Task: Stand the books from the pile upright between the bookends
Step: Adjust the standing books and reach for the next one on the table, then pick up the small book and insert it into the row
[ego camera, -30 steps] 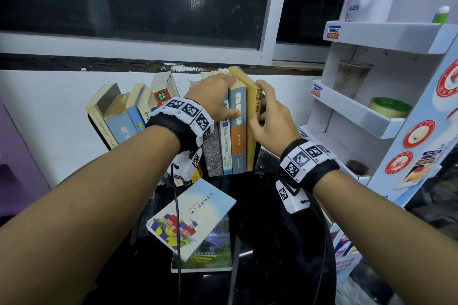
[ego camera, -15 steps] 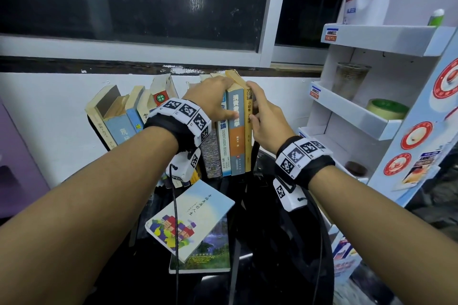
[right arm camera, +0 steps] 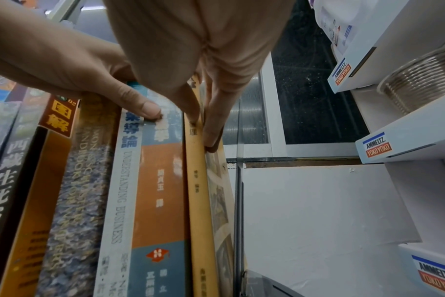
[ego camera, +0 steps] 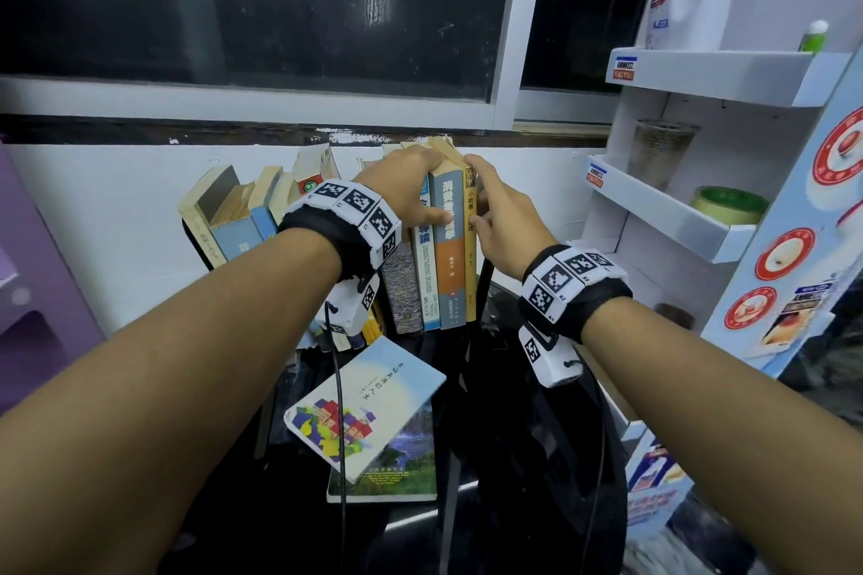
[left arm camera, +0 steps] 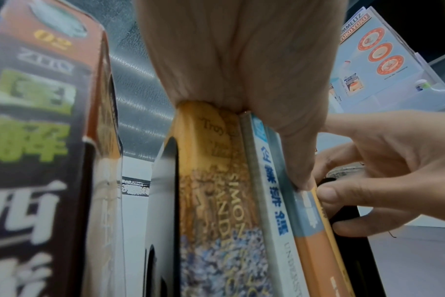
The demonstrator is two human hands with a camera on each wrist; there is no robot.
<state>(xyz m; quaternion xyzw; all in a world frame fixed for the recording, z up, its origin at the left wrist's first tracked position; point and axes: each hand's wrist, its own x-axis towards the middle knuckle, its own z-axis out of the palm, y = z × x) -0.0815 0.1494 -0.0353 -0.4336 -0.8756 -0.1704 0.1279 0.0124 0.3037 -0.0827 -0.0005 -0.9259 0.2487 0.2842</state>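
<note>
A row of books stands upright at the wall. Its rightmost book is a thin yellow book (ego camera: 470,275) (right arm camera: 200,201), flush beside a blue-and-orange book (ego camera: 449,266) (right arm camera: 160,191). My left hand (ego camera: 406,191) lies over the tops of the row, thumb pressed on the blue-and-orange spine. My right hand (ego camera: 495,219) pinches the yellow book, thumb on its spine (left arm camera: 325,195), fingers on its right cover. The black bookend (left arm camera: 353,231) stands against that cover. Two pile books (ego camera: 369,406) lie flat in front.
Several books (ego camera: 243,219) lean left at the row's left end. A white display shelf (ego camera: 654,210) with a tape roll (ego camera: 728,203) and a glass (ego camera: 663,149) stands close on the right. A purple unit (ego camera: 28,271) is at the left edge.
The yellow book leaned out to the right a second ago. My right hand has pushed it left and it now stands upright against the row. My left hand stayed on the tops.
</note>
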